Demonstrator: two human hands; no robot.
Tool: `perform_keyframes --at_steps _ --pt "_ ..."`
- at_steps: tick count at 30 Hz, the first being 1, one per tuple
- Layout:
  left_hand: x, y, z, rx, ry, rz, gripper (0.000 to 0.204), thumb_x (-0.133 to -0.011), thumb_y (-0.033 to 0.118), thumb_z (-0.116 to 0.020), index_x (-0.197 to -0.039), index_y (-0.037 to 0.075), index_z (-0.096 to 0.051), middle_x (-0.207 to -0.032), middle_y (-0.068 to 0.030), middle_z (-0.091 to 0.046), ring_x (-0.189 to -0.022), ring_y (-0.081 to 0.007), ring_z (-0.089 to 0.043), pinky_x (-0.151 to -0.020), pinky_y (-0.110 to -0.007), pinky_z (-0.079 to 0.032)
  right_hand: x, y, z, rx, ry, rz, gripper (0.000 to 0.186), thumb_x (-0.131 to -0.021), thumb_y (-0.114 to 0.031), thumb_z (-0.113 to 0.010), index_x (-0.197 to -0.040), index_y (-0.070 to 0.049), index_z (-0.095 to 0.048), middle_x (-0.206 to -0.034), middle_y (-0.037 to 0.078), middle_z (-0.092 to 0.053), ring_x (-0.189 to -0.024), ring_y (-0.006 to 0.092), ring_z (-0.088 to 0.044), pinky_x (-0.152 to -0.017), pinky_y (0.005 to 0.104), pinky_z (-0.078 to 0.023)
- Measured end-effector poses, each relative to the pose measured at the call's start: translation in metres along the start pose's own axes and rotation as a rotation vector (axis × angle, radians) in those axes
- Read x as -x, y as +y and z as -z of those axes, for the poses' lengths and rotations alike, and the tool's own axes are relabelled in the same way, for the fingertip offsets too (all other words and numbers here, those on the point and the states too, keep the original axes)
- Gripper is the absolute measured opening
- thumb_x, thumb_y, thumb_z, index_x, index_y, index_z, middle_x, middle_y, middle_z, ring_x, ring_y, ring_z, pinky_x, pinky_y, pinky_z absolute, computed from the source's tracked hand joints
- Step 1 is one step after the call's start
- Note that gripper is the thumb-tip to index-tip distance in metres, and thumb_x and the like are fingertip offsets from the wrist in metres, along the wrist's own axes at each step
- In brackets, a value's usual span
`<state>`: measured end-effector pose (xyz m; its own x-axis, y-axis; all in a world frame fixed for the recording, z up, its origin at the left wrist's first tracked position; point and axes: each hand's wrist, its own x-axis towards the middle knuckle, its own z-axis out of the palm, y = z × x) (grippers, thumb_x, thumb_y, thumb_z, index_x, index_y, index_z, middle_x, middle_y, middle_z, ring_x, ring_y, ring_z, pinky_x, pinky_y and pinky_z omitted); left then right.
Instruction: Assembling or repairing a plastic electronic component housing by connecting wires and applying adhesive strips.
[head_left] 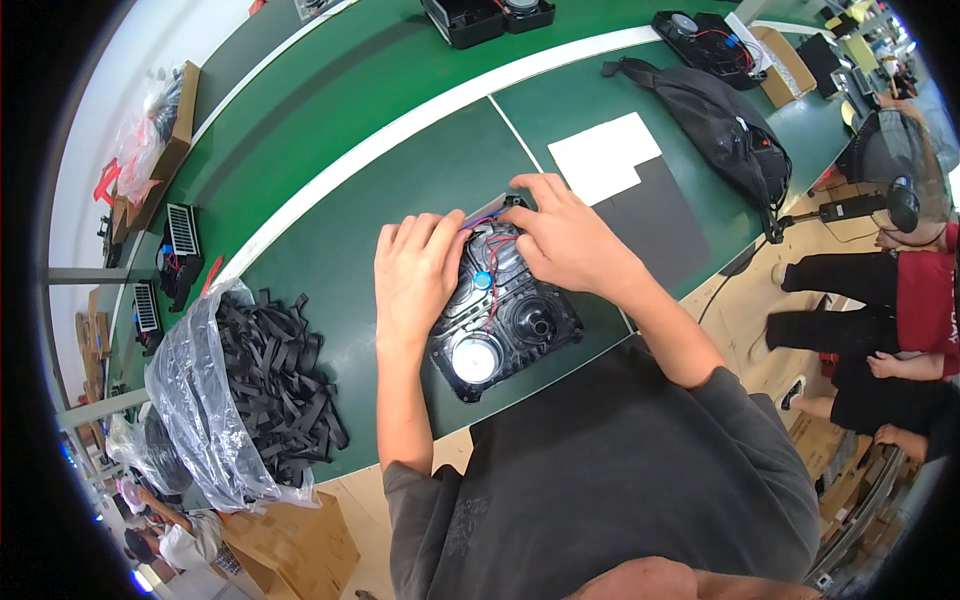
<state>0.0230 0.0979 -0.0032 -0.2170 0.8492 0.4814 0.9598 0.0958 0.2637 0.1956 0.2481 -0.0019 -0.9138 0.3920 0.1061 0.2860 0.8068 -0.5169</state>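
A black plastic speaker housing (455, 325) lies open side up on the green worktable between my hands. On it show a round silver disc (476, 360), a small blue round part (483, 280), a dark ring-shaped part (535, 320) and red wires (494, 303). My left hand (415, 270) is closed over the far left edge of the housing, fingertips by red and blue wires (485, 217). Around the far right corner my right hand (575, 240) curls, thumb and forefinger gripping there. What lies under the fingertips is partly hidden.
Left stands a clear plastic bag (195, 400) spilling black strips (280, 380). A white sheet (600, 155) and grey sheet (655, 220) lie right, near a black backpack (710, 130). Beyond the white rail runs a green belt (330, 130). People and a fan (900, 165) are right.
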Motion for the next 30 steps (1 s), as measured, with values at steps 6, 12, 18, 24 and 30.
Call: perform_keyframes --at_steps 6,12,18,24,30 --pt "0.001 0.006 0.009 -0.033 -0.015 0.011 0.033 -0.090 0.021 -0.080 -0.120 0.009 -0.074 -0.117 -0.0087 -0.068 -0.108 -0.0275 -0.064 -0.096 -0.045 -0.047 0.010 0.022 0.041 -0.154 0.074 0.203 0.028 -0.096 -0.013 -0.067 -0.120 -0.001 -0.075 -0.141 0.017 -0.060 -0.128 0.0343 -0.060 -0.106 0.0433 -0.052" --pt "0.008 0.019 0.019 -0.005 0.109 -0.001 0.043 -0.081 0.014 -0.086 -0.123 0.010 -0.075 -0.134 -0.0115 -0.064 -0.124 -0.0352 -0.060 -0.103 -0.047 -0.046 0.029 0.112 0.105 -0.040 -0.043 -0.237 0.033 -0.090 -0.001 -0.068 -0.122 -0.003 -0.071 -0.124 0.018 -0.063 -0.113 0.0356 -0.064 -0.101 0.0401 -0.052" --pt "0.016 0.047 0.014 0.145 0.039 0.008 0.034 -0.084 0.013 -0.084 -0.114 0.004 -0.074 -0.119 -0.0107 -0.068 -0.113 -0.0307 -0.065 -0.097 -0.045 -0.048 0.041 0.148 0.101 -0.041 -0.124 -0.206 0.035 -0.089 -0.001 -0.075 -0.123 -0.006 -0.068 -0.120 0.014 -0.061 -0.103 0.0318 -0.065 -0.092 0.0403 -0.053" --pt "0.011 0.070 -0.006 0.001 0.012 0.127 0.030 -0.088 0.007 -0.079 -0.117 0.001 -0.071 -0.118 -0.0120 -0.069 -0.110 -0.0309 -0.066 -0.095 -0.042 -0.049 0.046 0.146 0.100 -0.105 -0.044 -0.208 0.029 -0.091 -0.001 -0.074 -0.119 -0.006 -0.068 -0.120 0.014 -0.061 -0.104 0.0331 -0.065 -0.093 0.0411 -0.053" --pt "0.011 0.077 -0.013 0.158 0.015 0.150 0.015 -0.091 0.001 -0.076 -0.104 0.001 -0.070 -0.099 -0.0126 -0.073 -0.098 -0.0326 -0.069 -0.092 -0.043 -0.051 0.060 0.149 0.090 0.047 0.089 -0.050 0.019 -0.092 -0.006 -0.074 -0.110 -0.004 -0.067 -0.120 0.014 -0.066 -0.114 0.0357 -0.064 -0.097 0.0432 -0.053"
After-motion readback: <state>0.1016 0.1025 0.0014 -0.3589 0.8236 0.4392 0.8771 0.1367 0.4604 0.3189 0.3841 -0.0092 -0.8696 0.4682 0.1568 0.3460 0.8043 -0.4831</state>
